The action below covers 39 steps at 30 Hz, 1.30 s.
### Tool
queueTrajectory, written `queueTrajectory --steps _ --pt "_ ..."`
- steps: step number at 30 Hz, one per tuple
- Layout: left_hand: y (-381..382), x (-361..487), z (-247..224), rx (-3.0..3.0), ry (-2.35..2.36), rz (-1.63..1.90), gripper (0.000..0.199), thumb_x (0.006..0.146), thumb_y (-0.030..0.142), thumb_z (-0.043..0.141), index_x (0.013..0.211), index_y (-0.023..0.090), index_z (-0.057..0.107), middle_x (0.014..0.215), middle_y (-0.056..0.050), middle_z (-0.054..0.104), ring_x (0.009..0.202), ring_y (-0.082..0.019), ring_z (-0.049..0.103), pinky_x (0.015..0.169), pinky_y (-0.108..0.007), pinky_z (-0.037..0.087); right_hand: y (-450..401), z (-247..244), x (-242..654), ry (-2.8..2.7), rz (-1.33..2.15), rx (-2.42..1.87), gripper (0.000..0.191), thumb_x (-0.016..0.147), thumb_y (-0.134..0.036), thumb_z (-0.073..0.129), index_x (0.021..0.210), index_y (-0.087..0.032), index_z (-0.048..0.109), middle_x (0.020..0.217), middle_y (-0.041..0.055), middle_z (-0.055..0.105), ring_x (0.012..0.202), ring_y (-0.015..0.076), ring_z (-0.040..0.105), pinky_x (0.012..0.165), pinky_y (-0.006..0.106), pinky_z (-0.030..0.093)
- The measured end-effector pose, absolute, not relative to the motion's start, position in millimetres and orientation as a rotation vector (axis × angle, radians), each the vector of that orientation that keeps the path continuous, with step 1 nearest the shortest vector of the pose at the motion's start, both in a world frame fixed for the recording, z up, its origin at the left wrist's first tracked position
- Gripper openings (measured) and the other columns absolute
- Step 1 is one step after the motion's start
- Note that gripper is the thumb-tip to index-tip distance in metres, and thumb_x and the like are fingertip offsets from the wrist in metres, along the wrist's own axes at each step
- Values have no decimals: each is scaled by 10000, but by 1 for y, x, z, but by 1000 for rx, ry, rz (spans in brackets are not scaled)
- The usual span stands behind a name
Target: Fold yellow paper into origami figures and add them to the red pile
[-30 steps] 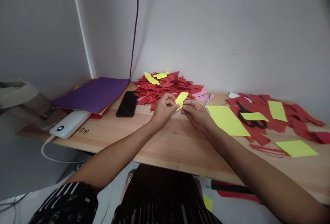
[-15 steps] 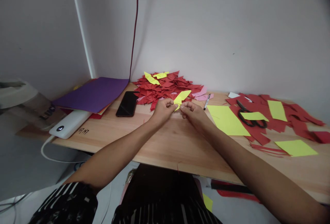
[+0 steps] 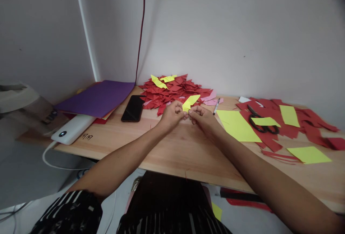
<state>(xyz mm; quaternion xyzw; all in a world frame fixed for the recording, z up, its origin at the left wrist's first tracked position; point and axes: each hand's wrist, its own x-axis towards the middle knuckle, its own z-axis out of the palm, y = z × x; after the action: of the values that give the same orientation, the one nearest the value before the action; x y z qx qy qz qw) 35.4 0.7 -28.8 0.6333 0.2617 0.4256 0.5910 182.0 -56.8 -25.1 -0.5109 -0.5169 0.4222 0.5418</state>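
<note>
A partly folded piece of yellow paper [image 3: 191,101] is held up over the table, pointed at its upper right end. My left hand [image 3: 173,114] pinches its lower left edge between thumb and curled fingers. Close beside it, my right hand [image 3: 201,116] grips the lower right edge, thumb against the index finger. The fingertips hide the paper's bottom part. Just behind the hands lies a heap of folded red paper pieces [image 3: 175,92], with two folded yellow pieces [image 3: 159,82] on top and some pink ones at its side.
Left of the hands are a black phone [image 3: 133,108], purple sheets [image 3: 97,97] and a white power bank [image 3: 72,129] with a cable. To the right lie a pen [image 3: 216,106], a large yellow sheet [image 3: 238,126], black-handled scissors [image 3: 262,128] and red paper strips [image 3: 312,119].
Both hands stay in nearly the same place. The lower part of the yellow paper has shifted slightly between the fingertips; the other things have not moved.
</note>
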Motion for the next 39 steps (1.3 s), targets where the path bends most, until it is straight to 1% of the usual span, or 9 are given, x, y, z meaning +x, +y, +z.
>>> queueTrajectory --steps 5,10,14,17,22,27,32,36,39 --pt "0 34 -27 1508 579 943 261 709 160 638 883 177 445 608 59 609 581 -95 613 624 -223 472 -55 -27 184 -1222 1040 -1202 290 735 -453 694 750 -191 570 695 -4 642 494 75 412 484 242 291" --pt "0 36 -28 1456 618 936 298 733 268 677 902 180 447 625 39 620 578 -99 610 603 -222 466 -56 -23 182 -1182 1039 -1239 339 686 -481 728 741 -204 539 671 -4 645 483 83 424 463 238 279" --pt "1 37 -30 1497 672 915 308 738 396 686 777 147 508 586 16 587 514 -77 532 512 -196 387 -59 -19 179 -1220 982 -1295 362 673 -491 742 719 -201 530 543 -42 548 465 83 388 457 238 258" --pt "2 35 -30 1540 653 932 318 754 417 664 697 139 522 550 23 556 475 -59 467 477 -189 331 -59 -20 179 -1246 977 -1305 354 691 -495 727 736 -194 547 515 -54 499 467 82 374 457 236 240" --pt "0 31 -25 1546 610 969 305 723 384 691 659 141 519 522 44 523 467 -46 434 475 -179 304 -57 -22 182 -1240 1061 -1268 354 672 -500 731 710 -188 567 548 -42 510 479 82 395 457 232 260" --pt "-1 31 -24 1477 635 914 292 705 379 707 691 141 539 527 28 572 431 -55 476 461 -183 350 -55 -20 184 -1233 1099 -1284 312 643 -446 740 702 -196 562 566 -31 555 457 82 398 445 232 254" --pt "0 32 -23 1358 652 889 169 752 243 667 710 119 559 553 -1 605 437 -59 515 468 -180 389 -54 -22 185 -1277 1063 -1284 255 693 -415 697 749 -196 578 605 -18 573 478 91 421 470 242 304" --pt "0 30 -18 1176 669 809 59 792 139 605 763 93 580 589 -31 635 449 -65 544 476 -182 410 -54 -26 185 -1283 976 -1239 247 735 -362 675 891 -219 547 712 -10 612 567 113 488 524 246 365" --pt "1 28 -14 1071 642 752 48 809 110 590 773 79 585 597 -37 637 456 -59 550 486 -177 412 -55 -26 185 -1373 877 -1165 221 777 -320 646 955 -233 548 829 7 634 716 140 560 646 271 425"
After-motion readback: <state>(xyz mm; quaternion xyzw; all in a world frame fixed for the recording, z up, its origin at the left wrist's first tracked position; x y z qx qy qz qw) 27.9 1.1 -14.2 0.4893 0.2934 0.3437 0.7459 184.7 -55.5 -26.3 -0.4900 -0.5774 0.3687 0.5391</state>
